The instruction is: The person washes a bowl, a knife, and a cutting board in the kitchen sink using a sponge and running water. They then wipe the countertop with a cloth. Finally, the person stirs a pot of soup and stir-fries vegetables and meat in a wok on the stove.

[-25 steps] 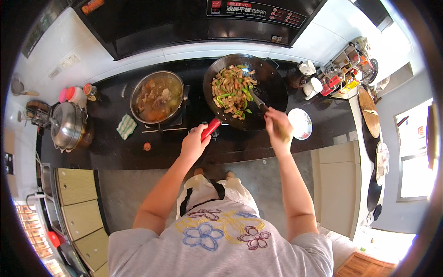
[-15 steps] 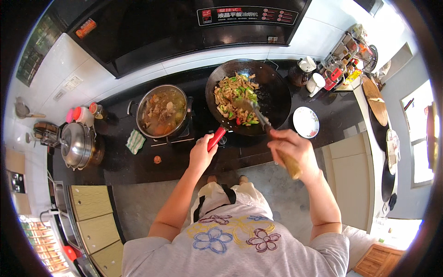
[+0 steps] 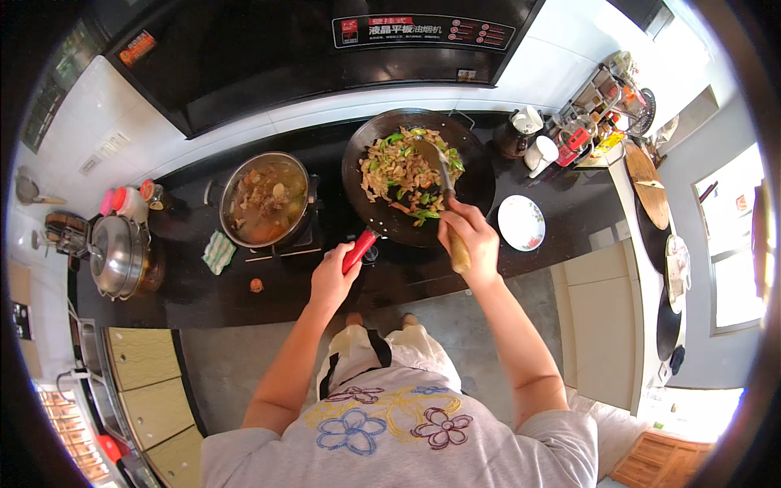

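A black counter carries a dark wok of stir-fried vegetables toward its back edge (right of a steel pot of stew). Both forearms stretch forward from the lower edge. The left hand is clenched around the wok's red handle at the front edge. The right hand, raised over the wok's near rim, grips a wooden-handled spatula whose blade lies in the food. A white plate sits just right.

One head-worn fisheye view — looking steeply down, close over the stove counter.
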Motion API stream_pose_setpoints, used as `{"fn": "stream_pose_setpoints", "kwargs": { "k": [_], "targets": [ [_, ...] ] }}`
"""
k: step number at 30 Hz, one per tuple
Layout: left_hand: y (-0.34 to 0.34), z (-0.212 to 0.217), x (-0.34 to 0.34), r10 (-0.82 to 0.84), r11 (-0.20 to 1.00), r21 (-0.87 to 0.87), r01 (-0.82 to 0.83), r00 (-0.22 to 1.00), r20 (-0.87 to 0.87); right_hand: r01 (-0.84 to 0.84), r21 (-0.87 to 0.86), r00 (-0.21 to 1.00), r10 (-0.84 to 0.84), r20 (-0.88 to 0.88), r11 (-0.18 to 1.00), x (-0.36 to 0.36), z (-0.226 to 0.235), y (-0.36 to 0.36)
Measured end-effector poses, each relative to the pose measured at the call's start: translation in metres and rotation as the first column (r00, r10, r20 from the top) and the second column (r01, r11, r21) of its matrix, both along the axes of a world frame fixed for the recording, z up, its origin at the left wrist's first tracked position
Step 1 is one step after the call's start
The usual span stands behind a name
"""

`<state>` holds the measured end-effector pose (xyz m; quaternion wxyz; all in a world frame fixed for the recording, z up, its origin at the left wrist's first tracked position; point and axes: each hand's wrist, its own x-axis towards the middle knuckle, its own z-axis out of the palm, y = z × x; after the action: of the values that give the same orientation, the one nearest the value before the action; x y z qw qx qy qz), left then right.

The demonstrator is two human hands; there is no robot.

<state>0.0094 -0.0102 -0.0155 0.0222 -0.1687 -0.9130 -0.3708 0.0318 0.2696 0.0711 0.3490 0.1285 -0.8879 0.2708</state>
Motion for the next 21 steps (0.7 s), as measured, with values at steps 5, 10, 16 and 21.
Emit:
{"fn": "stream_pose_setpoints", "kwargs": {
  "k": [5, 10, 16, 21],
  "targets": [
    [0.006, 0.007, 0.001, -0.003, 1.000, 0.001, 0.003, 0.999, 0.037, -0.140, 0.195, 0.983, 0.113, 0.142, 0.971, -0.001, -0.012, -0.014],
    [0.002, 0.007, 0.003, 0.004, 1.000, -0.004, -0.004, 1.000, 0.026, -0.265, 0.196, 0.936, 0.204, 0.286, 0.944, 0.042, 0.062, -0.021],
    [0.003, 0.007, 0.002, -0.002, 1.000, -0.006, 0.002, 1.000, 0.002, -0.303, 0.173, 0.920, 0.240, 0.311, 0.937, 0.050, 0.067, -0.026],
    [0.004, 0.001, 0.001, -0.029, 1.000, 0.000, 0.029, 0.999, -0.012, -0.058, -0.104, 0.989, 0.072, 0.128, 0.993, 0.012, 0.040, 0.001]
  ]
}}
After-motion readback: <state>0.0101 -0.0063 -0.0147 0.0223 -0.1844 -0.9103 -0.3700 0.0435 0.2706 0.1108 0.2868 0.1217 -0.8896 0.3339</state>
